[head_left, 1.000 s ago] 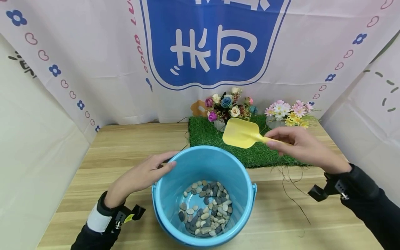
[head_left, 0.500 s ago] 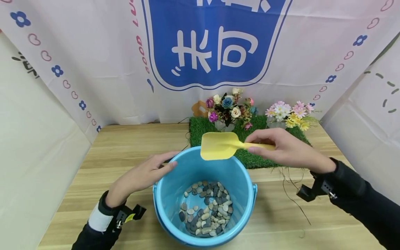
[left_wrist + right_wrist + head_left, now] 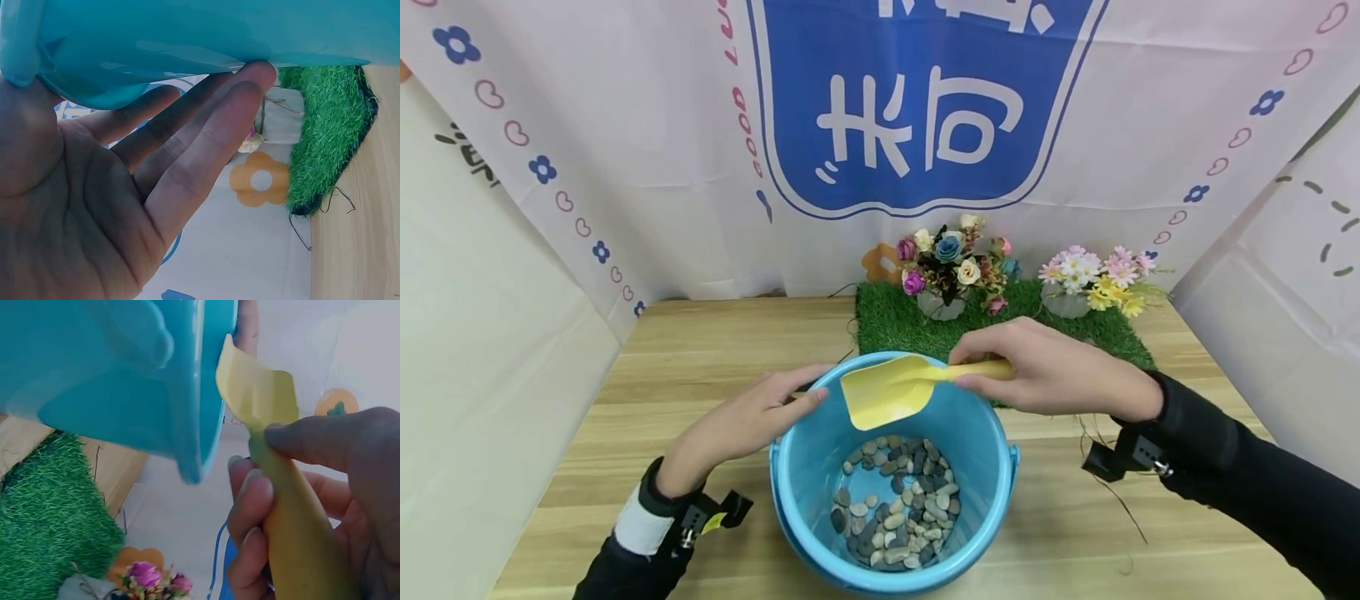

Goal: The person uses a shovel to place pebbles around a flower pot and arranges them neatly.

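Observation:
A blue bucket (image 3: 992,533) stands on the table, with grey and pale pebbles (image 3: 895,533) over part of its bottom. My left hand (image 3: 745,421) holds the bucket's left rim, thumb over the edge; the left wrist view shows the long fingers (image 3: 187,169) reaching along the outer wall. In my right hand (image 3: 1045,371) is a yellow toy shovel (image 3: 887,392), gripped by its handle. Its blade is tilted over the bucket's mouth, well above the pebbles. From the right wrist view, thumb and fingers wrap the handle, and the blade looks bare.
Behind the bucket lies a green turf mat (image 3: 887,321). Two flower pots stand on it: mixed roses (image 3: 955,262) and pink, white and yellow blooms (image 3: 1101,279). A printed cloth (image 3: 700,167) hangs at the back. Loose dark threads (image 3: 1123,508) lie on the wooden table (image 3: 715,333).
My right hand has carried the shovel leftward and down, from above the turf mat to over the bucket's mouth, its blade tilting downward. My left hand stays at the rim.

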